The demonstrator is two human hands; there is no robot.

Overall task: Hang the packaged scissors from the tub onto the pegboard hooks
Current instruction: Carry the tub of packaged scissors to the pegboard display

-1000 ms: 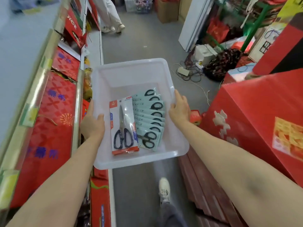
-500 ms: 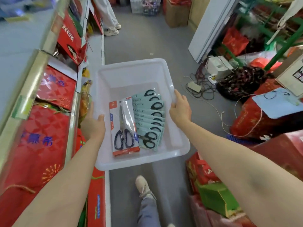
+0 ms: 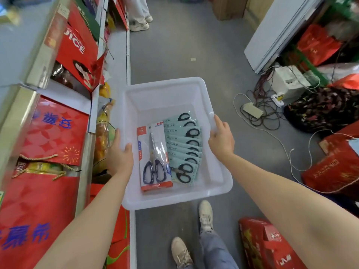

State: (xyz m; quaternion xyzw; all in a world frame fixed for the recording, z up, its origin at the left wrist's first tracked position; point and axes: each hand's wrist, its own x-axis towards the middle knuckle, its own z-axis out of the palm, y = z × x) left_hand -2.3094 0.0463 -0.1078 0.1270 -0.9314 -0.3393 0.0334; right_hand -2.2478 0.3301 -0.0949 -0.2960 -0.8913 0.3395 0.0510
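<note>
hanging not yet begun: left hand (image 3: 118,158) and right hand (image 3: 221,138) each keep their grip clamped on a side rim of the translucent tub (image 3: 223,179), all packaged scissors (image 3: 155,158) lying flat inside it; no pegboard in view, only grey aisle floor (image 3: 184,45) beyond the tub, stocked shelves (image 3: 58,84) left of it

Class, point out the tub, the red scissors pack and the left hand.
tub (image 3: 165,83), head view, far rim.
red scissors pack (image 3: 155,186), head view, bottom red strip.
left hand (image 3: 119,159), head view, back of hand.
</note>
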